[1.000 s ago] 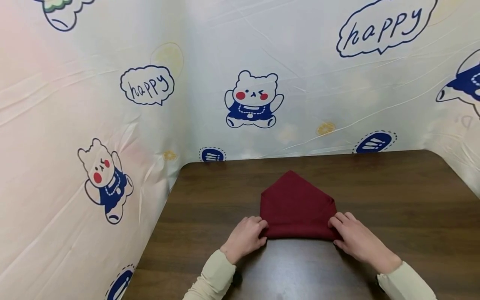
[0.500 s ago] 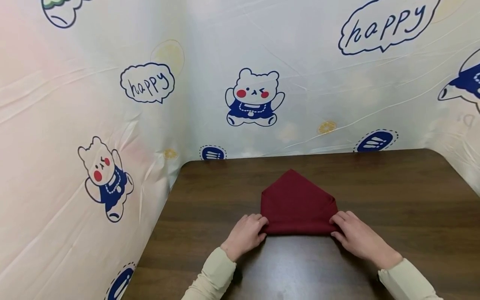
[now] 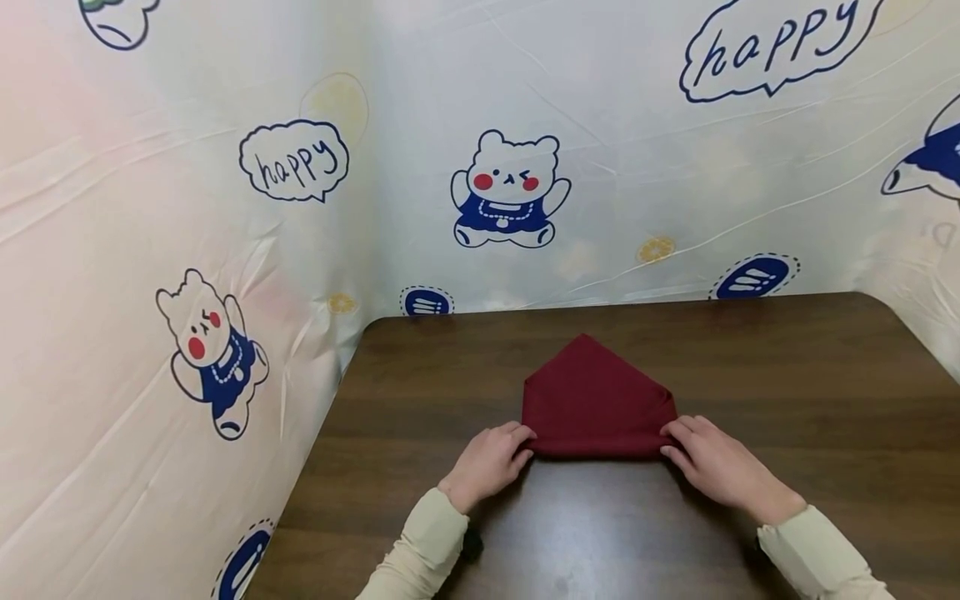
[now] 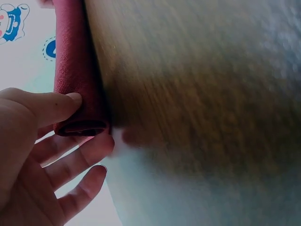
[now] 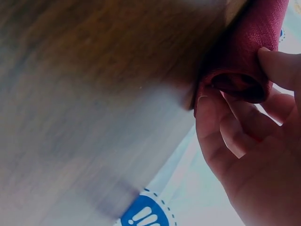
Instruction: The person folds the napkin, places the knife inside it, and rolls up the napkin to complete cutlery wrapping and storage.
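A dark red cloth [image 3: 596, 400] lies on the table, folded to a five-sided shape with its point toward the back. Its near edge is rolled up into a tube, whose hollow end shows in both wrist views. My left hand [image 3: 486, 462] pinches the left end of this rolled edge [image 4: 75, 56], thumb on one side and fingers on the other. At the right end, my right hand [image 3: 720, 467] grips the roll [image 5: 249, 42] the same way, fingertips curled beside the open tube end.
The brown wooden table [image 3: 577, 533] extends around the cloth on all sides. A pale curtain [image 3: 615, 100] printed with bears and "happy" bubbles hangs along its back and left edges. Light sleeves [image 3: 431, 533] cover both forearms.
Both hands have moved slightly away from me, rolling the cloth's near edge along. The flat part in front of the roll has become a little shorter. The head view has tilted slightly.
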A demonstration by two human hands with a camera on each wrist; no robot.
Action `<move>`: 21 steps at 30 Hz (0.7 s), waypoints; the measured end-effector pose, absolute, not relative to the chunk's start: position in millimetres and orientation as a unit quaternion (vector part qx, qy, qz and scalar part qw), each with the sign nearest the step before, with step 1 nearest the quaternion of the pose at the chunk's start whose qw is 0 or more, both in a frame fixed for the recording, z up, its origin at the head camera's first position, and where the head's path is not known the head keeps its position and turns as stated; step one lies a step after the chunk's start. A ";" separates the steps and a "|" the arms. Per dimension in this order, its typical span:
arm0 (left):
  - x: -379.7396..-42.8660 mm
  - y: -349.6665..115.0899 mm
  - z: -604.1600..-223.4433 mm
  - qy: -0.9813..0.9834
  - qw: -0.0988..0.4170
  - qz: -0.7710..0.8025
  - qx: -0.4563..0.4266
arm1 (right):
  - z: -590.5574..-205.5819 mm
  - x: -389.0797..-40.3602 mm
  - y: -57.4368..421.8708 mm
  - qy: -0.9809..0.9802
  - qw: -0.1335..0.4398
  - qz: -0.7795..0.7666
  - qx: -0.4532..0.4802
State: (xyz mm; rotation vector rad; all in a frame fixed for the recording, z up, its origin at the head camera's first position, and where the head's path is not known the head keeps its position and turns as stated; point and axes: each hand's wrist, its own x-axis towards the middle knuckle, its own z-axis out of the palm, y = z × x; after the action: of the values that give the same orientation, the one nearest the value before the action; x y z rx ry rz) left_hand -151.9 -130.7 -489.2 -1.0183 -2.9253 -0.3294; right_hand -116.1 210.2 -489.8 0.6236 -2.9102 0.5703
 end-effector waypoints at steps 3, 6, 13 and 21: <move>-153.1 -131.5 -488.9 -0.940 0.003 -0.124 -0.319 | -489.9 -116.9 210.4 -0.959 0.053 0.193 0.202; -154.2 -132.6 -490.1 -0.941 -0.009 -0.137 -0.308 | -490.0 -117.6 210.6 -0.959 0.040 0.204 0.193; -156.8 -135.5 -491.3 -0.940 -0.048 -0.178 -0.286 | -490.7 -119.0 211.1 -0.959 0.022 0.221 0.176; -164.4 -139.0 -494.8 -0.925 -0.108 -0.258 -0.258 | -490.6 -121.0 210.5 -0.957 0.010 0.234 0.171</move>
State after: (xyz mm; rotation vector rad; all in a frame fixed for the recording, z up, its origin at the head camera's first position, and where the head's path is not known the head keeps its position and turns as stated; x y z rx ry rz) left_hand -164.4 -139.0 -494.8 -0.8716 -3.1241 -0.8701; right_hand -121.0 210.5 -490.6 0.5342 -2.9874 0.7305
